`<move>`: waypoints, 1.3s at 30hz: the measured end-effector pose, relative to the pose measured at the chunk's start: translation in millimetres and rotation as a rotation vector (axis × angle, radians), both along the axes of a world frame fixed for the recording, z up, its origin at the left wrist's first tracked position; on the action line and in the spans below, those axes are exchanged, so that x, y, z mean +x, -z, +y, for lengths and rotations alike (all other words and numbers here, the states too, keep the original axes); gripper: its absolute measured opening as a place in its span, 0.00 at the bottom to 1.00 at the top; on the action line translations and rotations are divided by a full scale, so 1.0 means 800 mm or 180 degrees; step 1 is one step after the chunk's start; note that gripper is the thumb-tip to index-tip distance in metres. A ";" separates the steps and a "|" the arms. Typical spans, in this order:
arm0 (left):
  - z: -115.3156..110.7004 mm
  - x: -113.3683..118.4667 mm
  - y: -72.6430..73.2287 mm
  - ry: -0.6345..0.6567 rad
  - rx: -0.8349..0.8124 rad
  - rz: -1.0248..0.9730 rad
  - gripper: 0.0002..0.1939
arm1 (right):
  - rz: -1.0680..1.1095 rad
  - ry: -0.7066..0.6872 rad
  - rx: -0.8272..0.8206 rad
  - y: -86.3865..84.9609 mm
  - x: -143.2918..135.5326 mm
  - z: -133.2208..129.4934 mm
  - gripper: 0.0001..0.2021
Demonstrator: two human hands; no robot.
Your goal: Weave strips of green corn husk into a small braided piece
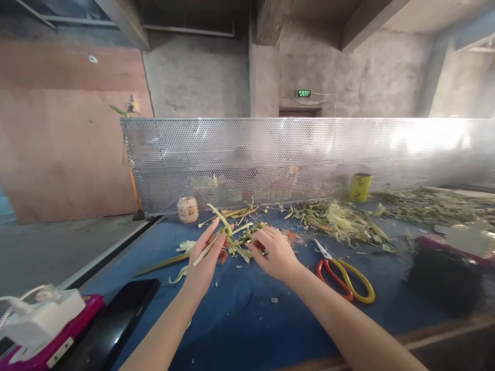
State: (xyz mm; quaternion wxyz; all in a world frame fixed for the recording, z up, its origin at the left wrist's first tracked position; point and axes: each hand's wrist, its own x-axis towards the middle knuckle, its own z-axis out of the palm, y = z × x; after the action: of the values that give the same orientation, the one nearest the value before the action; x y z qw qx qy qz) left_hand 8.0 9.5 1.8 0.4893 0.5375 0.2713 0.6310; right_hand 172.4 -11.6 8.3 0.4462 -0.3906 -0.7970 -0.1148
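My left hand (pixel 207 252) is closed on a small bundle of pale green plant strips (pixel 228 232), whose ends stick out in several directions above the blue table (pixel 232 314). Just right of it, my right hand (pixel 274 250) has its fingers curled and pressed together at the strips' loose ends; what its fingertips hold is too small to make out. Dark green plant scraps (pixel 257 232) lie behind and between the hands. Scissors (pixel 340 275) with one red and one yellow handle rest to the right of my right forearm.
A black phone (pixel 116 319) and a magenta power strip (pixel 62 335) lie at front left. Behind stand a woven jar (pixel 187 209), a yellow cup (pixel 360 187) and a perforated metal panel (pixel 232 154). Dried leaves (pixel 340 221) pile up at right, near a dark bundle (pixel 444 278).
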 end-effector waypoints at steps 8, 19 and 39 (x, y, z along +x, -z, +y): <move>-0.019 0.006 0.001 0.0130 0.0219 0.0932 0.34 | 0.0518 -0.0090 -0.0560 -0.005 -0.005 -0.005 0.11; -0.019 0.010 0.000 0.0081 0.0087 0.0740 0.38 | 0.1405 -0.1265 -0.1788 0.005 -0.009 0.008 0.16; -0.013 0.003 -0.014 -0.0601 0.0338 0.0527 0.36 | 0.1493 -0.1507 -0.2690 0.006 -0.009 0.015 0.08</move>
State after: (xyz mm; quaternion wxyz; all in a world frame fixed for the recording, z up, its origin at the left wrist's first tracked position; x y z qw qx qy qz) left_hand 10.0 -1.0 12.9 0.3745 0.5849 0.3264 0.6412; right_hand 165.1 0.5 3.1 0.4299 -0.3609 -0.7189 0.4100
